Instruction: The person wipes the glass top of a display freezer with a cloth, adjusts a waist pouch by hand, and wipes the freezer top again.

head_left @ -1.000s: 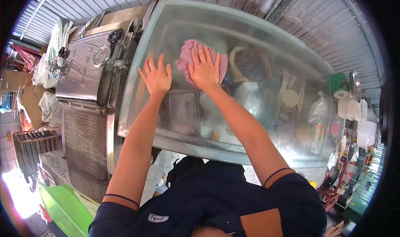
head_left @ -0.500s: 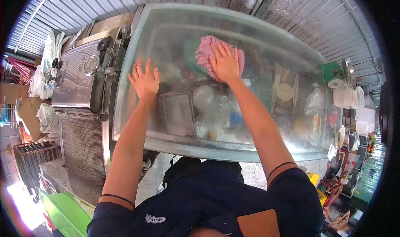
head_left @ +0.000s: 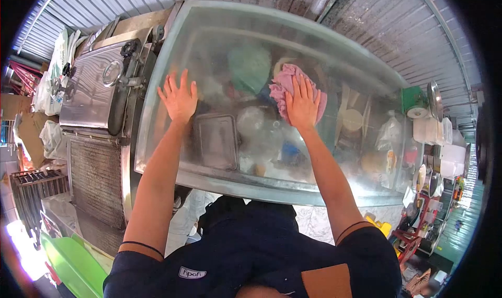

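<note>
A wide pane of misted glass (head_left: 209, 52) in a pale frame lies in front of me. My left hand (head_left: 179, 99) rests flat on its left part, fingers spread, with nothing in it. Under my right hand (head_left: 303, 105) is a crumpled pink cloth (head_left: 285, 85), pressed against the glass right of the middle; the fingers are stretched out over it. Through the glass show a dark rectangular tray (head_left: 217, 141), a green bag (head_left: 249, 68) and a white round item (head_left: 353, 120).
At the left stands a metal machine (head_left: 91, 88) with a handwheel, above a mesh panel (head_left: 97, 177). A green scale (head_left: 413, 102) and white containers (head_left: 429, 130) are at the right. A bright green plastic object (head_left: 73, 264) sits at the lower left.
My right hand and the pink cloth have moved right across the glass, lately also a little down. My left hand stays flat near the left edge. The view has shifted slightly.
</note>
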Motion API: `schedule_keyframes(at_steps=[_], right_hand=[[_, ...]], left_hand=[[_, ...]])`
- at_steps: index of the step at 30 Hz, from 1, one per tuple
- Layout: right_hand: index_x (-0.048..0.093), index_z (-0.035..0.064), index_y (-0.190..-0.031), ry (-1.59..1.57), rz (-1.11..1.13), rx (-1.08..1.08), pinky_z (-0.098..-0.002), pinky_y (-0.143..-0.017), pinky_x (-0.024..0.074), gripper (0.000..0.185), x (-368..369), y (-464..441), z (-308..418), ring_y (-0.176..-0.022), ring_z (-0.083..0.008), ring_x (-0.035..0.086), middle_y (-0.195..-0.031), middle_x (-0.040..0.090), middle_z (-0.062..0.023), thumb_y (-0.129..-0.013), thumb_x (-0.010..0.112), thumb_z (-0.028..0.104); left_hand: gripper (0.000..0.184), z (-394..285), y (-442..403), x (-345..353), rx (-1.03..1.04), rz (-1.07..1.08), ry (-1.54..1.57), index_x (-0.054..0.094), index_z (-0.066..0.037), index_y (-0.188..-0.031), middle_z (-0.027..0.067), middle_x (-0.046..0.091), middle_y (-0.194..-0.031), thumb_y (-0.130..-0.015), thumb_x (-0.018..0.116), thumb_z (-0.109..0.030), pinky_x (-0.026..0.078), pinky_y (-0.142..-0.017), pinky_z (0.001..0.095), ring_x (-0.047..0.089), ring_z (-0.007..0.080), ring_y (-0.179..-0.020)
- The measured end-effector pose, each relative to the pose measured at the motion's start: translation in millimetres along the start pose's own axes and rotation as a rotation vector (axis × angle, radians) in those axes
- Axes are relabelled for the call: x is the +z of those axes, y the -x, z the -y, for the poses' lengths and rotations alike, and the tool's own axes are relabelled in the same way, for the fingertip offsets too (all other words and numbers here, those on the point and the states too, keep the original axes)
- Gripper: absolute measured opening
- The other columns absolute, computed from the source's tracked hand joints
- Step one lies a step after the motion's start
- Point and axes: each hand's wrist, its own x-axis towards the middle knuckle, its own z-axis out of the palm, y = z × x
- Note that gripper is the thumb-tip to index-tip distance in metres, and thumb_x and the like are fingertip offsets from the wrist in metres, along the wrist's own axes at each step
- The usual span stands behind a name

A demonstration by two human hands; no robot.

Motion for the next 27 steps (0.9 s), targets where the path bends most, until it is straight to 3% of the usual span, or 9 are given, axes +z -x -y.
schedule_keyframes(at_steps=[10,18,27], right_hand=[[0.039,0.022,-0.154,0.015,0.019,0.166,-0.0645,-0.117,0.0197,0.057,22,-67,-10,-0.146,-0.0265,0.033,-0.158,0.039,-0.0034,-0.101,0.045,0.043],[0.041,0.0244,-0.153,0.004,0.001,0.013,-0.066,-0.116,0.0202,0.059,2,3,-16,-0.147,-0.0261,0.033,-0.158,0.039,-0.0023,-0.099,0.047,0.049],[0.045,0.0264,-0.15,0.041,-0.033,0.218,-0.0681,-0.114,0.0217,0.059,21,-60,-23,-0.145,-0.0278,0.035,-0.155,0.043,-0.0034,-0.098,0.048,0.053]], left_hand=[[0.052,2,-2,2,0.001,0.013,-0.039,0.044,-0.029,-0.149,0.0097,0.04,-0.153,-0.1,0.048,-0.046,0.016,-0.12,0.0605,0.032,0.0308,-0.145],[0.052,1,0,0,0.006,0.011,-0.035,0.044,-0.029,-0.148,0.0086,0.04,-0.152,-0.099,0.05,-0.046,0.017,-0.12,0.0605,0.032,0.0297,-0.145],[0.051,1,-1,2,-0.005,-0.001,-0.043,0.045,-0.03,-0.148,0.0091,0.042,-0.151,-0.099,0.049,-0.046,0.018,-0.119,0.061,0.033,0.0298,-0.144]])
